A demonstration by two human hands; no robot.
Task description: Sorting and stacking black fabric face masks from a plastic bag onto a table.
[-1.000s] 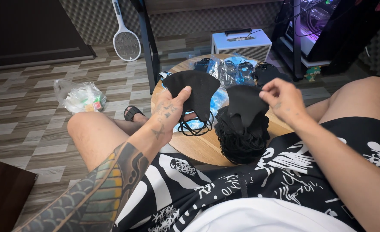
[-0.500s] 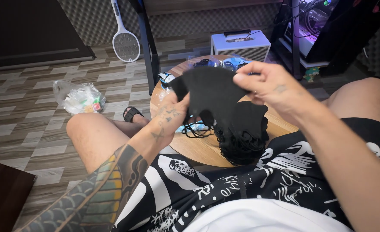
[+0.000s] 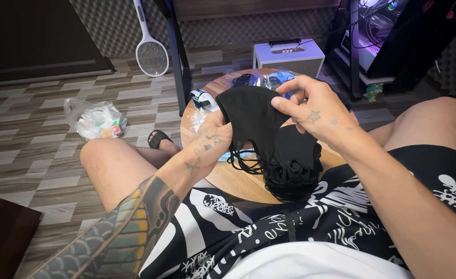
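Head view centre: the round wooden table carries a black mask pile. Above it one black mask hangs stretched between the hands. Left hand pinches its lower left edge, right hand its upper right. Even tension would keep it flat, I judge.

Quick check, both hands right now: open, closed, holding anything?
Left hand: closed on the lower left edge of the black face mask.
Right hand: fingers pinching the same mask's upper right edge.
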